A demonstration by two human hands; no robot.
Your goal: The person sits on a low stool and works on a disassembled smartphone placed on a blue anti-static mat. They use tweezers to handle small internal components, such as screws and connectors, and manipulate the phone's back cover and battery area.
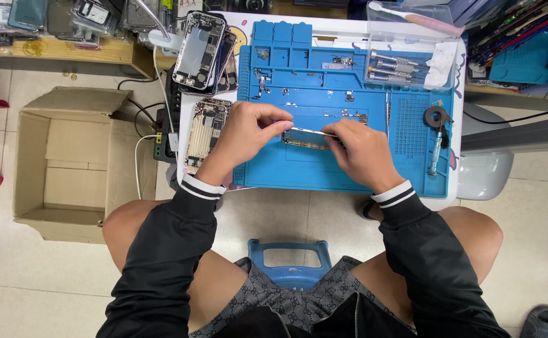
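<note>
Head cam, looking straight down at a seated person w/ both arms in black sleeves w/ white-striped cuffs. Both hands meet over a blue work mat [299,172] lying on a small white table [458,181]. Between them sits a phone circuit board [305,139], a narrow strip w/ metal shields, held just above or on the mat's centre; can't tell which.

Left hand [245,134] comes in from the left, fingers curled, thumb and forefinger pressed together on the board's left end near its top edge. Right hand [364,153] comes from the right, fingertips pinching the board's right end; a thin metal edge or tool shows along the top of the board, too small to tell apart.

Mat's upper part has moulded compartments w/ small screws and brackets scattered. Top right of mat: clear plastic tray [411,47] holding screwdrivers [393,66] side by side and a white cloth [441,62]. Right edge of mat: black tape roll [436,116], another screwdriver [435,156] just below it.

Left of mat: opened phone chassis [206,128] lying flat, near the left hand. Further up, a stack of phone housings [202,50], tilted. On the floor to the left, an open cardboard box [73,163]. Blue stool [289,260] shows between the person's knees.
</note>
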